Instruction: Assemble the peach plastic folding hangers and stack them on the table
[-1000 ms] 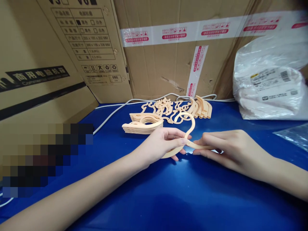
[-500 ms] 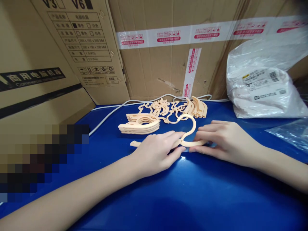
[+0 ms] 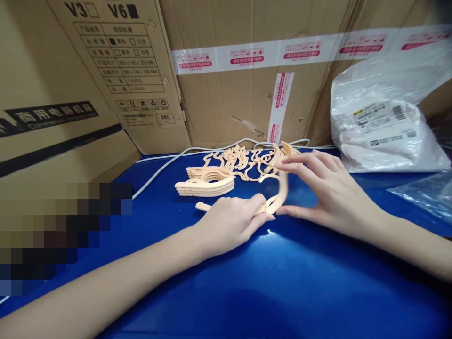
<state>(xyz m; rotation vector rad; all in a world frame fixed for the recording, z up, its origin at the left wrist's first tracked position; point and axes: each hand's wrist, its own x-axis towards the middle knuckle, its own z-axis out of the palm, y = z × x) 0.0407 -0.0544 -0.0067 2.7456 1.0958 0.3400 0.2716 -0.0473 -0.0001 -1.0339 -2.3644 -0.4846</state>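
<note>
A cream plastic folding clothes hanger (image 3: pixel 283 192) is in my left hand (image 3: pixel 226 223), whose fingers wrap round one of its arms near the middle joint. That arm's tip sticks out past my knuckles. The hanger's other arm stands bent upward beside the curved hook. My right hand (image 3: pixel 335 195) is spread just right of the upright arm, thumb low and fingertips high; whether it touches the arm I cannot tell. Beyond my hands lie a stack of folded hangers (image 3: pixel 205 188), a tangle of loose hooks (image 3: pixel 235 157) and several hanger arms (image 3: pixel 287 149).
Cardboard boxes (image 3: pixel 226 103) wall off the back and left of the blue table (image 3: pixel 226 292). A white cable (image 3: pixel 158 172) runs along the back and down the left. At the right sits a white plastic bag (image 3: pixel 381 127), with clear film (image 3: pixel 423 193) in front of it.
The hanger's right arm has swung from lying sideways to standing up beside the hook. My right hand has let it go, opened and risen; my left hand keeps its grip.
</note>
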